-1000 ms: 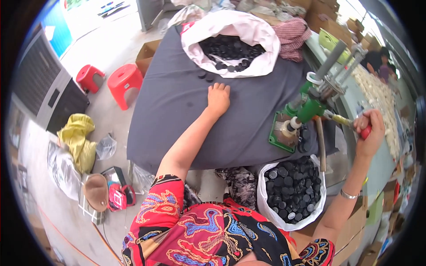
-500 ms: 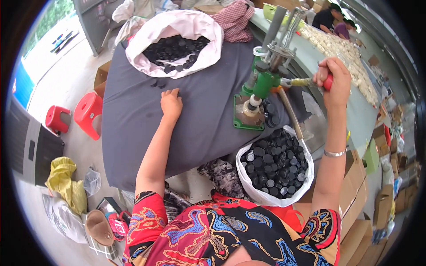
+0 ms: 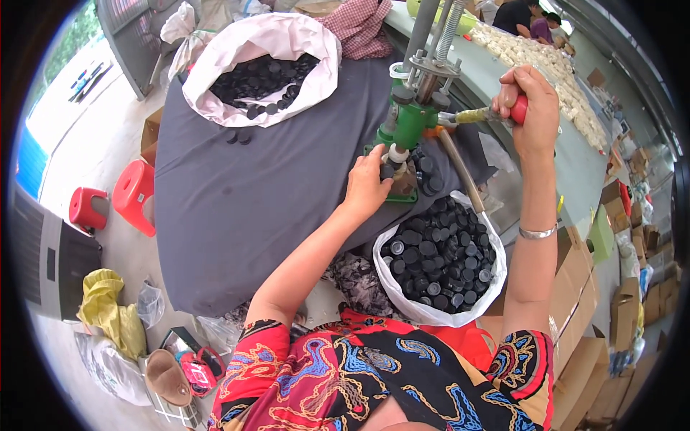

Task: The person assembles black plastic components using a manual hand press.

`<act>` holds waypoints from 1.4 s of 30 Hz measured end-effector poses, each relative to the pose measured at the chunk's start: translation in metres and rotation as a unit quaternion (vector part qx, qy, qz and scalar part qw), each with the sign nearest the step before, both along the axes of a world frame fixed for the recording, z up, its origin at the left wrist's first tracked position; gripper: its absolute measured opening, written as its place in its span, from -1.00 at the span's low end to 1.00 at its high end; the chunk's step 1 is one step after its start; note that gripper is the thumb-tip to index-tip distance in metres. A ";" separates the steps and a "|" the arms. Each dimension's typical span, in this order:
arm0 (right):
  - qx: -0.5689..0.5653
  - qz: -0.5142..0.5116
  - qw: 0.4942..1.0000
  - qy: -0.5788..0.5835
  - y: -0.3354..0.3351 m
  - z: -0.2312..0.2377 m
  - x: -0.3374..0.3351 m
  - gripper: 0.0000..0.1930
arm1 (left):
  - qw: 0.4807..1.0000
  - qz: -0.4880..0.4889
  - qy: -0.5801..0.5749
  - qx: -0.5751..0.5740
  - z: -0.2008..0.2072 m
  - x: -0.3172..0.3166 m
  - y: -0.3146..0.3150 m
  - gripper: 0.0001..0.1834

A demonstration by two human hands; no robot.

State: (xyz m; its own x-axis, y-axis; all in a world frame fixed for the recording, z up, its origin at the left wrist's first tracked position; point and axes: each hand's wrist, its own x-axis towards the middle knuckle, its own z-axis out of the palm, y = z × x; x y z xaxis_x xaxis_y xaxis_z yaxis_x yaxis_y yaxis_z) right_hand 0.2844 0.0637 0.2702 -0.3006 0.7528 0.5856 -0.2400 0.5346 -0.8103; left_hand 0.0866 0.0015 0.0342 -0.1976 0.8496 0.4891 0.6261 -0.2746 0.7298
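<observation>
My left hand [image 3: 366, 188] is at the base of a green hand press [image 3: 412, 125], its fingers closed on a black round cap [image 3: 387, 172] beside the white stem under the press head. Raised to the right, my right hand [image 3: 532, 100] wraps round the press lever [image 3: 471, 116], by its red ball knob [image 3: 519, 110]. Several black caps [image 3: 430, 176] lie against the right side of the press base. Below it, a white bag [image 3: 387, 289] is full of black caps. At the far left of the table, a pale open sack [image 3: 205, 68] holds more black pieces.
Two loose black caps [image 3: 238, 136] lie on the dark grey tablecloth [image 3: 237, 215]. A hammer-like tool with a long handle [image 3: 460, 169] leans between the press and the bag. Red stools [image 3: 134, 195] stand left. Cardboard boxes [image 3: 571, 287] are at right; people [image 3: 512, 16] sit far off.
My left hand has moved right, from the tablecloth near the loose caps to the press base, bringing a black cap. My right hand remains on the lever. The whole view has shifted slightly.
</observation>
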 end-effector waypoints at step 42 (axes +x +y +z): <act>0.002 0.016 0.999 -0.031 -0.019 -0.020 0.003 -0.78 | 0.882 0.422 0.209 0.000 -0.068 -0.283 -0.025 -0.65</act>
